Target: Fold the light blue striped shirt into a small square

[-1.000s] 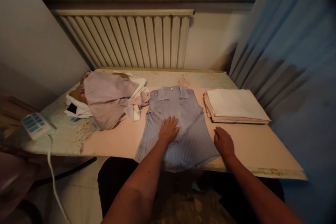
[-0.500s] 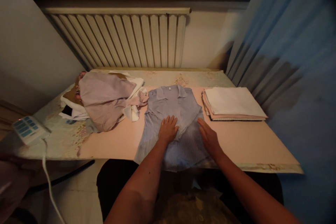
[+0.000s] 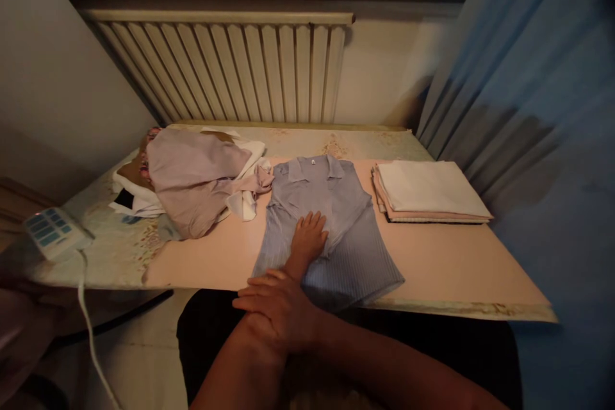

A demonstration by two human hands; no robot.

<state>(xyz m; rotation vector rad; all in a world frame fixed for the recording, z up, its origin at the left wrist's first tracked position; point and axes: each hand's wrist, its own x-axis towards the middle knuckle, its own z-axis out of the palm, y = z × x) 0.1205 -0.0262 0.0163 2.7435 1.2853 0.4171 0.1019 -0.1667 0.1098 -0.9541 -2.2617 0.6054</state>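
Observation:
A blue-grey collared shirt (image 3: 355, 256) with fine stripes lies spread on the table, its collar at the far side and its hem by the near edge. My left hand (image 3: 309, 235) rests flat on the middle of the shirt, fingers stretched. Across my left forearm, near the wrist, lies my right hand (image 3: 276, 307), its fingers extended and slightly apart; it holds no item. My arms cross over the near left part of the hem and hide it.
Rumpled clothes (image 3: 196, 173) are heaped at the left. A stack of folded garments (image 3: 432, 189), white on top, sits at the right. A white control box (image 3: 55, 230) with a cord is at the left edge. Behind the table stands a radiator (image 3: 230, 70); a blue curtain (image 3: 528, 141) hangs at the right.
My right hand has left the shirt's right side and crossed leftward onto my left forearm. The lower right hem now lies uncovered and spread out. My left hand stays in place.

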